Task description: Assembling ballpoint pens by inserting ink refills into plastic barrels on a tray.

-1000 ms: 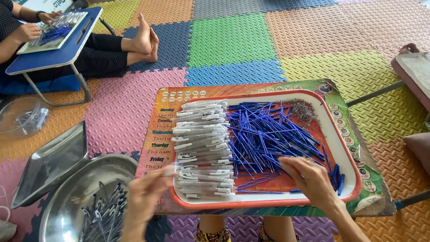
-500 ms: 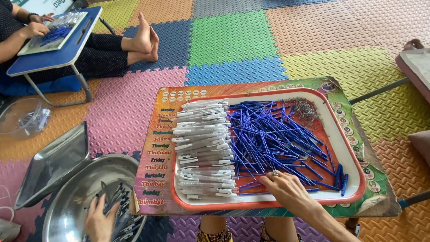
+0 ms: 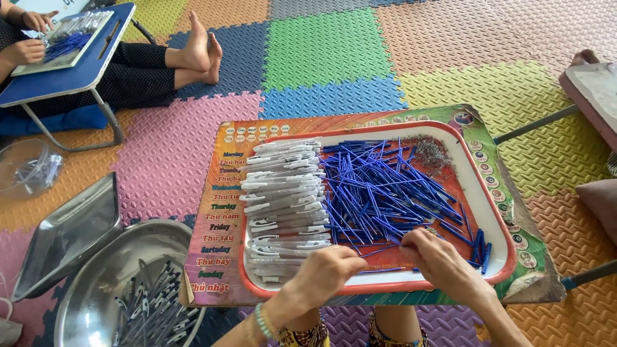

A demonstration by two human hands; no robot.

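Blue refills (image 3: 379, 193) (loose heap) in tray (image 3: 495, 222)

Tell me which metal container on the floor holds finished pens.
The round steel bowl, lower left: dark-tipped pens lie inside. The rectangular steel tray tilted against its rim shows none.

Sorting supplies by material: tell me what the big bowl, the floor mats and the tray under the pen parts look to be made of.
Bowl: probably stainless steel; silvery, shiny, with mirror-like reflections.
Floor mats: likely soft foam; matte colours, embossed texture, jigsaw-toothed edges that interlock.
Tray: seemingly plastic; smooth, glossy white rim with a red edge, moulded rounded corners. Enamelled metal cannot be ruled out.
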